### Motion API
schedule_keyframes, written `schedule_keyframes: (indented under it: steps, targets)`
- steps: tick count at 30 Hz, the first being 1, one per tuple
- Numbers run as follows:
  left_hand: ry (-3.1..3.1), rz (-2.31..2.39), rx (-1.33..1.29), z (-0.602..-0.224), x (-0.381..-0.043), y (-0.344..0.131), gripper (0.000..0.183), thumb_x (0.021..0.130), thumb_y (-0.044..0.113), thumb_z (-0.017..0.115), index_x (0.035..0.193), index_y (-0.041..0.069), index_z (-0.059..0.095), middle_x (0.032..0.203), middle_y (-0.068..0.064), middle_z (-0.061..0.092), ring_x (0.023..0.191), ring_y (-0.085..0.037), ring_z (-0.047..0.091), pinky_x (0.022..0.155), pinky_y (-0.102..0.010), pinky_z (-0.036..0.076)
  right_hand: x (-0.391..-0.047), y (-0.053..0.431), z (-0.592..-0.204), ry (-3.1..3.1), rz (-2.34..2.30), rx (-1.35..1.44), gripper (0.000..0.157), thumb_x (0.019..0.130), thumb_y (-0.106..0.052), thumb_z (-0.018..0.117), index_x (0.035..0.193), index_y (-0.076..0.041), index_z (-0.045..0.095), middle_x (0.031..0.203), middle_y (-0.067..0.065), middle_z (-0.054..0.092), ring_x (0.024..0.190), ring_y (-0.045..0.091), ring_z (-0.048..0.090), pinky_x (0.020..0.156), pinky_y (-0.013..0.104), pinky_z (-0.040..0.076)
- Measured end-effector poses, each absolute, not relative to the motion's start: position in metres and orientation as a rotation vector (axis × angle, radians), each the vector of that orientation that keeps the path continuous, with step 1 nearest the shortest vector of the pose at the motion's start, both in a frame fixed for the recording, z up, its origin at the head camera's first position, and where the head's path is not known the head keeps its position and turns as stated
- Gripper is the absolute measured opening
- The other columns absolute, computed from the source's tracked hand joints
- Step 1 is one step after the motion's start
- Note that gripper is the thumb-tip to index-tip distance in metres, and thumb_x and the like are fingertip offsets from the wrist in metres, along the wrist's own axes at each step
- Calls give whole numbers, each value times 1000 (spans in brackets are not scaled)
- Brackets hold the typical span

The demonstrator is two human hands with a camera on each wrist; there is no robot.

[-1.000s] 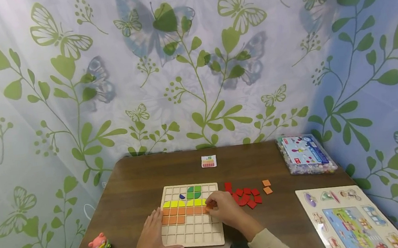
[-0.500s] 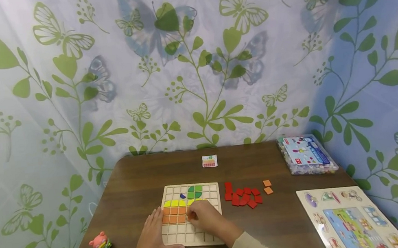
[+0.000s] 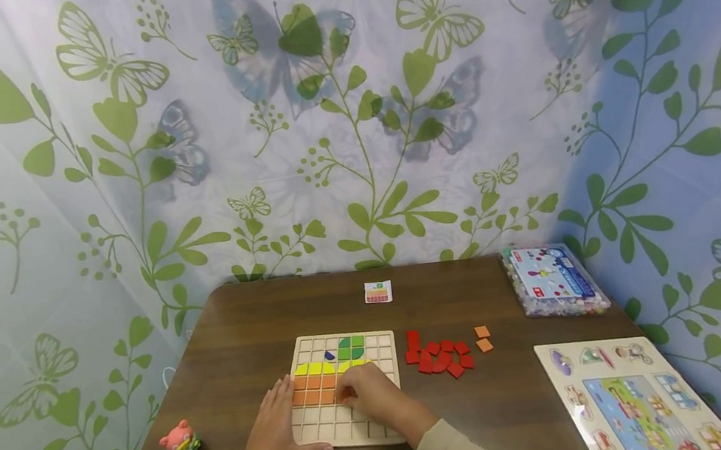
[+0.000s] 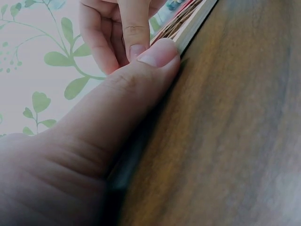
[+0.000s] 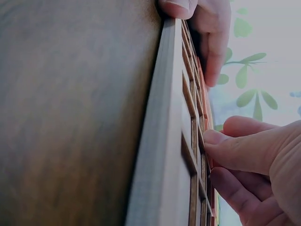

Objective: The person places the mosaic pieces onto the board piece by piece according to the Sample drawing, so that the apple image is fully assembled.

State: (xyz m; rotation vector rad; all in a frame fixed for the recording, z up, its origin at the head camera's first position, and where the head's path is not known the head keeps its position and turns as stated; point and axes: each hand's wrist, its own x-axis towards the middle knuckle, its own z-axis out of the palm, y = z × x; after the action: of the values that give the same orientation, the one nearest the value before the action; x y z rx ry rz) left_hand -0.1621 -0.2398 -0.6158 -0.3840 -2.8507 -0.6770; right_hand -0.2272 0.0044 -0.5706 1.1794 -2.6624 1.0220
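Observation:
A wooden grid board (image 3: 320, 431) lies on the table, bearing orange square tiles (image 3: 314, 396), a yellow row (image 3: 314, 369), green pieces (image 3: 351, 348) and one dark blue piece (image 3: 329, 355). My left hand (image 3: 273, 432) rests against the board's near left corner, fingers along the left side, thumb (image 4: 157, 56) at the front edge. Over the board, my right hand (image 3: 376, 395) pinches an orange tile beside the lower orange row. The right wrist view shows thumb (image 5: 244, 148) and fingertips right at the grid; the tile is mostly hidden behind them.
Right of the board lie several red pieces (image 3: 441, 361) and two orange tiles (image 3: 484, 345). A small pattern card (image 3: 378, 292) is behind it. Farther right are a clear box of beads (image 3: 550, 281) and a picture puzzle (image 3: 621, 403). A pink toy figure (image 3: 181, 440) stands left.
My right hand has moved left across the board with the orange tile, from the upper orange row's right end to beside the lower row's tiles. The left hand stays in place.

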Motion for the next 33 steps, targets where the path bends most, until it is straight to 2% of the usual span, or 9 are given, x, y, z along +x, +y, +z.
schedule_keyframes:
  steps: [8,14,18,21,24,29,33]
  targets:
    - [-2843,-664,-392,-617,-162,-242,146,63,93,72,158,-11,34,164,-27,33,153,-43,28,124,-56,20,-226,4,-574,-2648,1049,1155,22,84,7,86,89,-14,80,84,-12,71,76,2,59,69,16,50]
    - [-2842,-652,-390,-617,-163,-241,147,62,93,72,158,-12,34,164,-27,33,152,-43,28,124,-55,20,-228,23,-572,-2550,1095,1027,12,89,-3,85,98,-9,81,98,-3,75,87,9,67,75,25,58]
    - [-2849,-661,-385,-616,-163,-240,148,61,92,74,158,-12,34,164,-28,33,152,-43,28,124,-55,20,-242,59,-568,-2510,1101,778,10,91,-6,83,101,-4,80,100,3,74,88,20,68,76,36,61]
    - [-2853,-662,-384,-615,-163,-238,148,61,92,74,158,-12,34,164,-28,33,152,-44,28,124,-55,20,-260,99,-566,-2527,1051,530,11,92,-6,82,101,-3,79,103,7,73,95,30,68,84,46,60]
    - [-2850,-658,-385,-616,-164,-237,148,61,93,73,158,-12,34,164,-28,33,152,-44,28,124,-55,20,-275,141,-566,-2586,962,271,16,92,-9,81,106,0,78,111,16,72,108,42,64,94,56,54]
    - [-2836,-634,-378,-619,-165,-238,149,60,94,72,158,-11,35,164,-28,34,152,-44,29,124,-55,21,-285,192,-574,-2699,841,-116,30,93,-15,79,114,5,73,124,31,60,114,55,52,97,63,46]
    - [-2822,-629,-377,-621,-165,-238,148,59,95,72,157,-11,37,163,-28,35,151,-44,30,123,-56,22,-284,209,-581,-2750,813,-210,29,92,-17,77,109,6,72,117,32,59,108,55,53,91,63,47]
